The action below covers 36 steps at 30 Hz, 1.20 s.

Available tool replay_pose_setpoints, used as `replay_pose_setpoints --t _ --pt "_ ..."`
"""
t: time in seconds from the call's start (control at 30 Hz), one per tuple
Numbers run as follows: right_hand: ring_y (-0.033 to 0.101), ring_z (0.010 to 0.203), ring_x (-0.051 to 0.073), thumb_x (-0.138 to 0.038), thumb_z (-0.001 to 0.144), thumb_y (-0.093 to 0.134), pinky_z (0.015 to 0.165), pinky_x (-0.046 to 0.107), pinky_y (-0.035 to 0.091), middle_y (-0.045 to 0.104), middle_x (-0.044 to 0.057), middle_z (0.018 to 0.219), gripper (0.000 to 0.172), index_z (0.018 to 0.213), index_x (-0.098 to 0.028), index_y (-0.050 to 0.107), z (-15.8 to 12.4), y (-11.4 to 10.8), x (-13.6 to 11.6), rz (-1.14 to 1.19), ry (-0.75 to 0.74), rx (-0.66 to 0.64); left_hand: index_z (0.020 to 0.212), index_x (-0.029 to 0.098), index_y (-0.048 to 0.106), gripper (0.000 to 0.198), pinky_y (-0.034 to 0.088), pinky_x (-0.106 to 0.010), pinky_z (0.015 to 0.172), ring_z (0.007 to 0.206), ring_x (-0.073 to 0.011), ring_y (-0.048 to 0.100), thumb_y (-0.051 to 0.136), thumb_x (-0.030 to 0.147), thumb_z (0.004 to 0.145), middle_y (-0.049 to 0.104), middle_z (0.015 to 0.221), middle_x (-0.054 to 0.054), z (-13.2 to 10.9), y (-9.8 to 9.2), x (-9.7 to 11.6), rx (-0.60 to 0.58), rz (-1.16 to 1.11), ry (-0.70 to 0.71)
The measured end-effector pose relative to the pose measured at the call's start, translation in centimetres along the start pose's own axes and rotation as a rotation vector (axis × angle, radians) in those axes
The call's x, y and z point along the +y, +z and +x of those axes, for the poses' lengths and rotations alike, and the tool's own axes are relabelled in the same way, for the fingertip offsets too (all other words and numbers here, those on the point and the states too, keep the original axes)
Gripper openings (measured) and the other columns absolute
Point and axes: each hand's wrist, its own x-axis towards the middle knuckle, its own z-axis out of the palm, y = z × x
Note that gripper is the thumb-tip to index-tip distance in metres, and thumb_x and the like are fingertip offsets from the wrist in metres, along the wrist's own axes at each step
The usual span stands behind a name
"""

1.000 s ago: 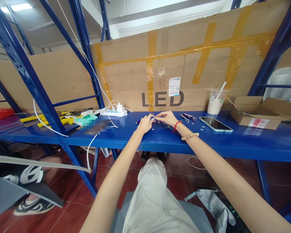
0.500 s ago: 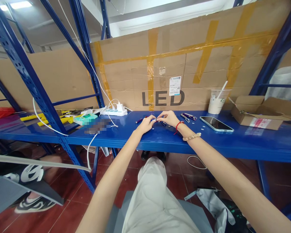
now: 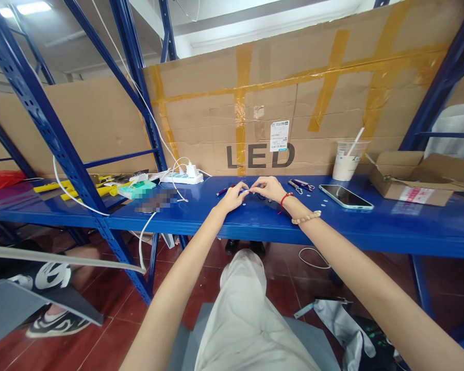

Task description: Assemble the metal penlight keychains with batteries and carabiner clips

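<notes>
The left hand and the right hand meet low over the blue metal shelf; the fingertips of both are closed on a small slim purple-and-silver metal piece held between them. It seems a fine joining step; the next move, I judge, calls for a steady pinch and small, exact turning.

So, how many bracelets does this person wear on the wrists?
2, both on the right wrist: a red string nearer the right hand and a beige bead bracelet farther up the arm. None on the left wrist.
</notes>
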Motion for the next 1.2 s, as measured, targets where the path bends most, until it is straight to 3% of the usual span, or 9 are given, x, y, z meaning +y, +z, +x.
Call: replay_pose_setpoints --t 0.37,0.73,1.2 --pt "0.056 0.052 0.012 -0.039 0.069 0.064 0.052 0.023 0.040 0.069 0.004 0.069 0.023 0.068 -0.017 0.072 0.1 0.3 0.1 0.086 0.011 0.017 0.093 0.018 0.052 0.016 0.044 -0.028 0.077 0.077 -0.0157 0.059 0.043 0.029 0.086 0.061 0.074 -0.001 -0.1 -0.1 0.4 0.024 0.030 0.011" --pt "0.056 0.050 0.013 -0.047 0.068 0.062 0.048 0.023 0.040 0.066 0.004 0.058 0.033 0.072 -0.015 0.071 0.2 0.6 0.3 0.135 0.078 0.006 0.096 0.019 0.051 0.016 0.044 -0.025 0.066 0.065 -0.0140 0.058 0.041 0.029 0.087 0.059 0.069 0.000 -0.1 0.0 0.3 0.020 0.008 -0.018" --pt "0.051 0.045 0.011 -0.056 0.068 0.058 0.047 0.023 0.039 0.064 0.004 0.057 0.045 0.075 -0.013 0.069 -0.1 0.2 -0.8 0.169 0.115 -0.050 0.099 0.019 0.050 0.018 0.046 -0.026 0.068 0.066 -0.0144 0.059 0.039 0.029 0.088 0.061 0.070 0.000 -0.1 -0.3 0.6 -0.002 0.042 -0.032"
